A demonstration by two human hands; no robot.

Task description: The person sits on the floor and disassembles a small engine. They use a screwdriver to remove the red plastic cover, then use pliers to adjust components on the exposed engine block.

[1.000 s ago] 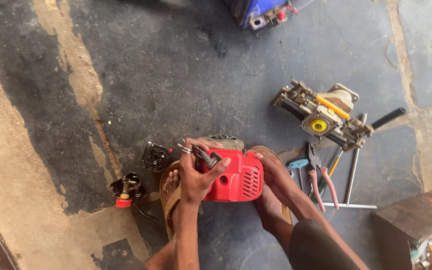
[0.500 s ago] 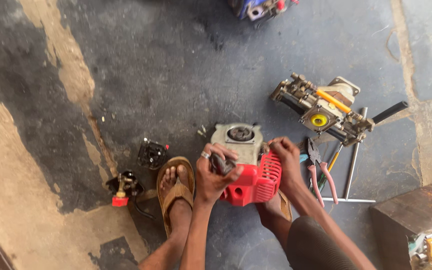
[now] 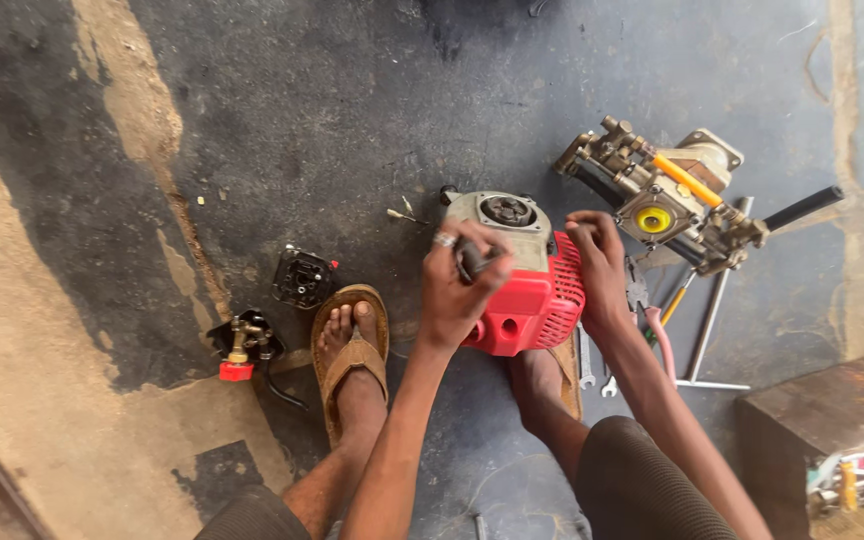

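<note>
Observation: the small engine [image 3: 512,270] stands on the concrete floor [image 3: 282,120], propped against the person's right foot [image 3: 542,385], between the two hands. Its grey metal end faces up and its red cover [image 3: 532,305] faces the person.

The left hand [image 3: 455,290] has its grip clenched round a dark tool [image 3: 474,258], tip set at the grey top. The right hand [image 3: 597,270] grips the red cover's upper edge, steadying the unit.

Judgement: a fastener or fitting on the engine top appears to be under work. The next move calls for firm bracing from the right hand and the tool kept square.

Nearby: a pump assembly [image 3: 662,200], pink-handled pliers [image 3: 657,335], and a loose black part [image 3: 302,277]
</note>
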